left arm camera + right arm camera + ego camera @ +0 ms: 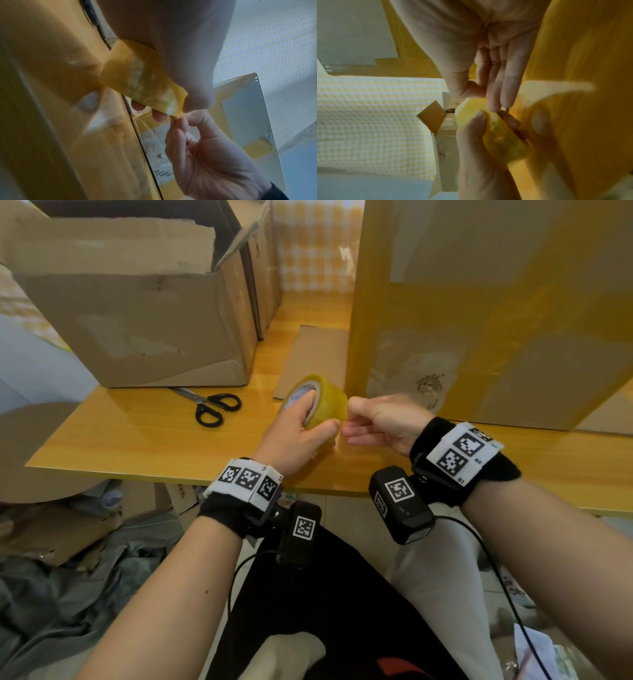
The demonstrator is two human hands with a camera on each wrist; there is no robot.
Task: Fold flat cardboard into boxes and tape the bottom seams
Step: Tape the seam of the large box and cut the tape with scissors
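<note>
Resting on the table, the tape roll is gripped by the left hand; its edge is pinched by the right hand

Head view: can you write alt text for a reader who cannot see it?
A person's left hand grips a yellow tape roll above a wooden table while the right hand pinches at its edge. Black scissors and cardboard boxes sit behind.

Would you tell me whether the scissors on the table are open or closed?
Closed: the scissors lie flat, blades together, handle loops touching.
</note>
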